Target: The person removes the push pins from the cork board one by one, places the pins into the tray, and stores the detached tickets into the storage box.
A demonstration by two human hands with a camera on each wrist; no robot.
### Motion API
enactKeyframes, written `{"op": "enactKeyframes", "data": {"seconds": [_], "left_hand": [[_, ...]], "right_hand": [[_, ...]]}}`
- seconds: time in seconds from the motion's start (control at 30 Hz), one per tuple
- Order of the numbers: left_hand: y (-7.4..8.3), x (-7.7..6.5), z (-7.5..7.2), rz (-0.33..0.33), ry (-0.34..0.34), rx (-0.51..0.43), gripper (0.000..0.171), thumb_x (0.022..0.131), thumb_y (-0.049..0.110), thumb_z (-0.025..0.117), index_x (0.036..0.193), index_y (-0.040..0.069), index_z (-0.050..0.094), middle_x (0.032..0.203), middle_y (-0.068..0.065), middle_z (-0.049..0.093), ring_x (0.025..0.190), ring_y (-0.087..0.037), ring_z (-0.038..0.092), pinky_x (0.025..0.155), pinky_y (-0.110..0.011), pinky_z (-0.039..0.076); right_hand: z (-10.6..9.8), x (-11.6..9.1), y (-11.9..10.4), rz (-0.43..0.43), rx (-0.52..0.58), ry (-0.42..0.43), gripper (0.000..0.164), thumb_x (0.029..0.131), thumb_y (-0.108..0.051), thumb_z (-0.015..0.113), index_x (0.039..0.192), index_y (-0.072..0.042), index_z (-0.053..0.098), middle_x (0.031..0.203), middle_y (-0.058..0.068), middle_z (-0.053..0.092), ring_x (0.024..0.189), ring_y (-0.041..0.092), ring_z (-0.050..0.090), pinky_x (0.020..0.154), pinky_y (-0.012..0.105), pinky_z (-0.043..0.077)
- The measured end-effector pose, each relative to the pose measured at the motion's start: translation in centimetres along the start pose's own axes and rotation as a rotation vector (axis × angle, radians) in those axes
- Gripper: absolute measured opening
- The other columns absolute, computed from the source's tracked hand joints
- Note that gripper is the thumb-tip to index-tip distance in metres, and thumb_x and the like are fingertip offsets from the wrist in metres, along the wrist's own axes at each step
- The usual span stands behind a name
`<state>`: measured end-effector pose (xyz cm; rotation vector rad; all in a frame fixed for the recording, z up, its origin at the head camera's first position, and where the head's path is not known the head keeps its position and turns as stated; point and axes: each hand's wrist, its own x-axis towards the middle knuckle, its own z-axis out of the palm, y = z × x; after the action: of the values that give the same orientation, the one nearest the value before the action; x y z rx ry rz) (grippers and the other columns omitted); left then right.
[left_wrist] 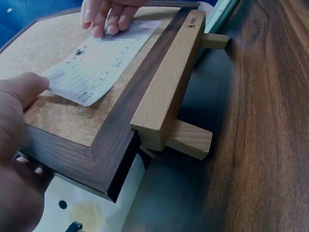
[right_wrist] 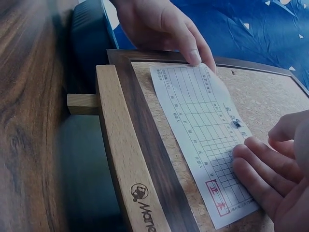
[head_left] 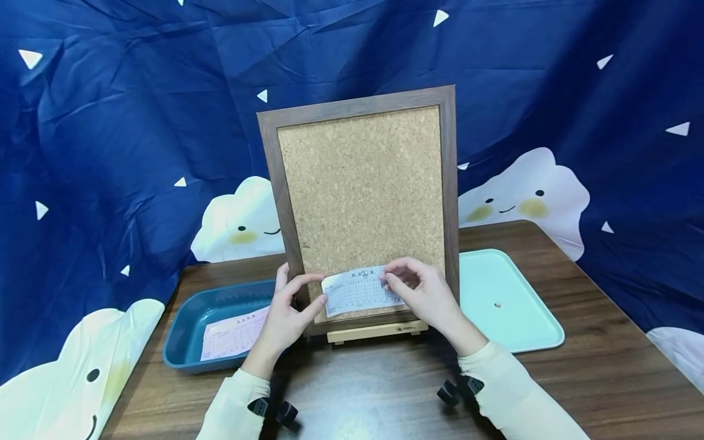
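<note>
A pale printed receipt slip (head_left: 360,290) with a grid and red stamp (right_wrist: 218,198) lies against the lower part of a framed corkboard (head_left: 363,183). A small pushpin (right_wrist: 236,124) sits at the slip's top edge, near its middle. My left hand (head_left: 288,308) holds the board's left edge, thumb and index finger touching the slip's left end and other fingers behind the frame. My right hand (head_left: 426,293) rests its loosely bent fingertips (right_wrist: 240,151) on the slip's right part, beside the pin. Nothing shows clearly between the right hand's fingers.
A wooden easel ledge (head_left: 376,333) supports the board. Left of it, a dark blue tray (head_left: 184,324) contains a pink slip (head_left: 233,335). On the right, a mint tray (head_left: 511,305) bears a small pin (head_left: 497,305). Behind the table (head_left: 352,391) hangs a blue cloth.
</note>
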<state>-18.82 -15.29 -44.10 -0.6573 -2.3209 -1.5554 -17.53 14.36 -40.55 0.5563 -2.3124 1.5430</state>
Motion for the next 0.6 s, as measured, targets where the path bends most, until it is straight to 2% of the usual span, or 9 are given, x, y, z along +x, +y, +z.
{"op": "enactKeyframes", "data": {"seconds": [0.1,0.2,0.3,0.37,0.43,0.53,0.6], "left_hand": [[0.1,0.0,0.2,-0.007,0.007,0.003,0.029,0.094,0.013,0.083,0.121,0.021,0.077,0.164,-0.014,0.032,0.148,-0.035,0.035,0.116,-0.066,0.031],[0.2,0.0,0.4,-0.007,0.01,0.005,0.02,0.094,0.013,0.083,0.112,0.019,0.077,0.161,-0.015,0.033,0.143,-0.033,0.039,0.115,-0.064,0.033],[0.1,-0.1,0.6,-0.001,0.014,0.002,0.014,0.094,0.012,0.083,0.104,0.018,0.076,0.154,-0.017,0.039,0.138,-0.036,0.044,0.112,-0.063,0.036],[0.1,-0.2,0.8,-0.008,0.028,0.003,0.011,0.094,0.012,0.082,0.102,0.017,0.077,0.148,-0.018,0.048,0.145,-0.042,0.04,0.115,-0.067,0.035],[0.1,-0.1,1.0,-0.012,0.045,0.003,0.009,0.095,0.012,0.082,0.101,0.017,0.077,0.139,-0.019,0.053,0.142,-0.045,0.043,0.113,-0.067,0.037],[0.3,-0.1,1.3,-0.021,0.066,0.0,0.007,0.095,0.014,0.083,0.099,0.017,0.079,0.132,-0.018,0.054,0.135,-0.037,0.047,0.109,-0.056,0.043],[0.3,0.0,1.4,-0.011,0.072,-0.005,0.006,0.094,0.013,0.083,0.098,0.017,0.08,0.13,-0.016,0.05,0.119,-0.028,0.049,0.098,-0.043,0.044]], "right_hand": [[0.1,-0.1,0.0,0.0,-0.002,-0.005,0.01,0.101,-0.002,0.071,0.11,-0.002,0.075,0.1,0.013,0.083,0.08,0.012,0.075,0.071,0.023,0.058],[0.2,-0.1,0.0,0.007,-0.007,-0.002,0.011,0.1,0.0,0.071,0.111,-0.001,0.075,0.097,0.012,0.082,0.08,0.014,0.076,0.071,0.023,0.058],[0.5,-0.2,0.0,0.043,-0.011,0.001,0.011,0.101,0.0,0.071,0.111,-0.001,0.075,0.096,0.012,0.082,0.079,0.014,0.076,0.072,0.022,0.059],[0.8,-0.2,-0.2,0.066,-0.022,0.007,0.011,0.101,-0.002,0.071,0.111,0.0,0.075,0.095,0.011,0.082,0.078,0.013,0.075,0.071,0.021,0.059],[1.0,-0.3,-0.4,0.087,-0.041,0.019,0.011,0.102,-0.004,0.071,0.112,-0.001,0.075,0.095,0.01,0.082,0.076,0.01,0.073,0.07,0.021,0.058],[1.3,-0.2,-0.5,0.087,-0.076,0.047,0.011,0.101,-0.004,0.072,0.111,-0.003,0.076,0.093,0.008,0.081,0.075,0.007,0.07,0.069,0.021,0.056],[1.6,-0.2,-0.4,0.074,-0.097,0.059,0.01,0.099,-0.003,0.073,0.109,-0.003,0.076,0.091,0.007,0.081,0.074,0.006,0.069,0.069,0.021,0.056]]}}
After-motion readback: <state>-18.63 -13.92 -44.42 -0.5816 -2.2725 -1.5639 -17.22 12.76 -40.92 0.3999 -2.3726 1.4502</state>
